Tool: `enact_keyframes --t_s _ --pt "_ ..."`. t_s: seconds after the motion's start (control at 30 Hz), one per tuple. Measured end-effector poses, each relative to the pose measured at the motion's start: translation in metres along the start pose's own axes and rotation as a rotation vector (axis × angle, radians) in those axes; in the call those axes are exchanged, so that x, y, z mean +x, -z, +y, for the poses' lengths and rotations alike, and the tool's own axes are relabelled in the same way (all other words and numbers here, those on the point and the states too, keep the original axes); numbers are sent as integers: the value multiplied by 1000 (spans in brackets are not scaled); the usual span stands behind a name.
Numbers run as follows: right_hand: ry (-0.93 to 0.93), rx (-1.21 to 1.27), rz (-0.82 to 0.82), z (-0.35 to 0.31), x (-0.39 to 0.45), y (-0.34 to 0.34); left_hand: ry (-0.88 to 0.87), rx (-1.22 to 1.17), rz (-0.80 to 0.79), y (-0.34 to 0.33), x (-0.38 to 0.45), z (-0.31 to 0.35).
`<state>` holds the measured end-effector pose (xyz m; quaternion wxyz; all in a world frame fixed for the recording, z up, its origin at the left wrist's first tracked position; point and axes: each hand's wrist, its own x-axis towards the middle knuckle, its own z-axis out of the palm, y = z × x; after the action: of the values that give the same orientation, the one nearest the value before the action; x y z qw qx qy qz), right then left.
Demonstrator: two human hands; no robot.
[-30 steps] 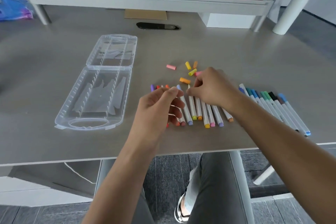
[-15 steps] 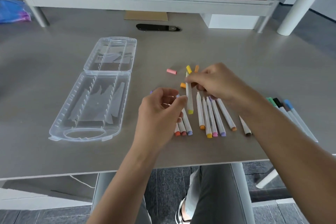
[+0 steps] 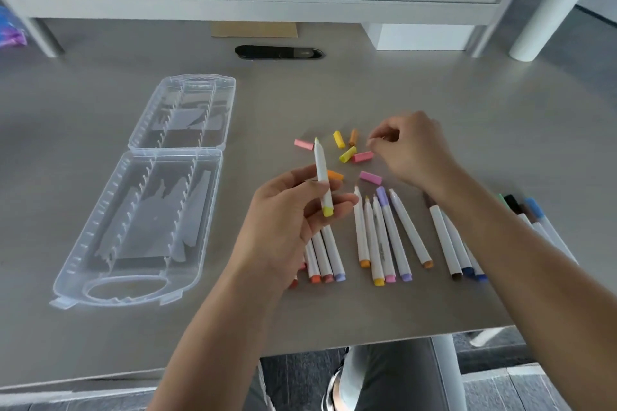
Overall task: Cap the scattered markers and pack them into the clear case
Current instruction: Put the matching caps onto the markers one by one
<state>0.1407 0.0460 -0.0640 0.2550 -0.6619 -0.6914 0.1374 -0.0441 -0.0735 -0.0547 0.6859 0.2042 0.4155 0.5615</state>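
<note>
An uncapped white marker [image 3: 322,177] with a yellow end stood nearly upright, pinched in the left hand [image 3: 287,220]. Loose caps [image 3: 347,154], yellow, orange and pink, lay scattered just beside the right hand [image 3: 409,152]. More markers [image 3: 384,233] lay in a row between the hands. The clear case [image 3: 140,197] lay open, left of both hands.
</note>
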Motion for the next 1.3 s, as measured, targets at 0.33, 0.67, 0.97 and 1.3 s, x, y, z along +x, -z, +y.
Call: enact_keyframes --t_s 0.33,0.67,0.97,1.3 --pt "18 -80 -97 -13 4 -17 25 -12 -15 -1 1 5" --pt "-40 353 -111 -25 0 -18 -15 94 -32 3 -2 5" --pt "-238 682 -301 -28 -20 24 38 210 -81 -2 -8 -4" --pt "-141 695 -221 -27 -43 23 -134 449 -15 -10 -17 -12"
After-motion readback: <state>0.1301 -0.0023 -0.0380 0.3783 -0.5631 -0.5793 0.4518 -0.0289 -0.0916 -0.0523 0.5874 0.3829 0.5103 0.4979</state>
